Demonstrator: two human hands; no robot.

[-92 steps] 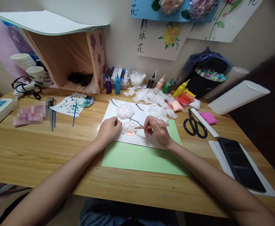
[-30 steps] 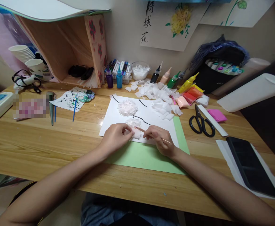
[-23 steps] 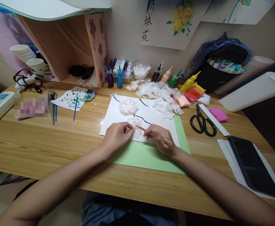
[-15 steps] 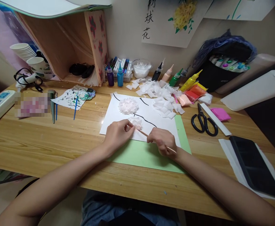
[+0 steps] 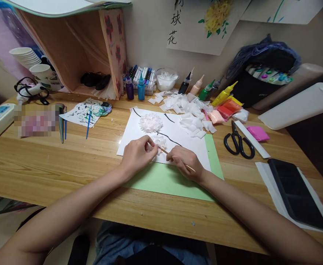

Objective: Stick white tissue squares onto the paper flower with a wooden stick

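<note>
My right hand [image 5: 185,162] is closed around a thin wooden stick [image 5: 190,169], whose far tip points left toward my other hand. My left hand [image 5: 138,154] has thumb and forefinger pinched together by that tip; what lies between them is too small to make out. Just beyond the fingertips is a small pale pink paper flower [image 5: 159,140], partly hidden by them. A larger, fuller paper flower [image 5: 150,122] sits above it. Both are on a white sheet [image 5: 189,143] with black painted stem lines, which lies over green paper [image 5: 167,180].
White tissue pieces [image 5: 190,106] spread behind the sheet, near several paint bottles [image 5: 141,88]. Black-handled scissors [image 5: 238,143] and a dark phone-like slab [image 5: 296,193] lie to the right. Thin brushes [image 5: 88,124] and a paint-smeared paper [image 5: 78,114] lie left.
My right hand has shifted left with the stick, closer to my left hand. My left hand stays pinched by the small flower, and the view has moved slightly.
</note>
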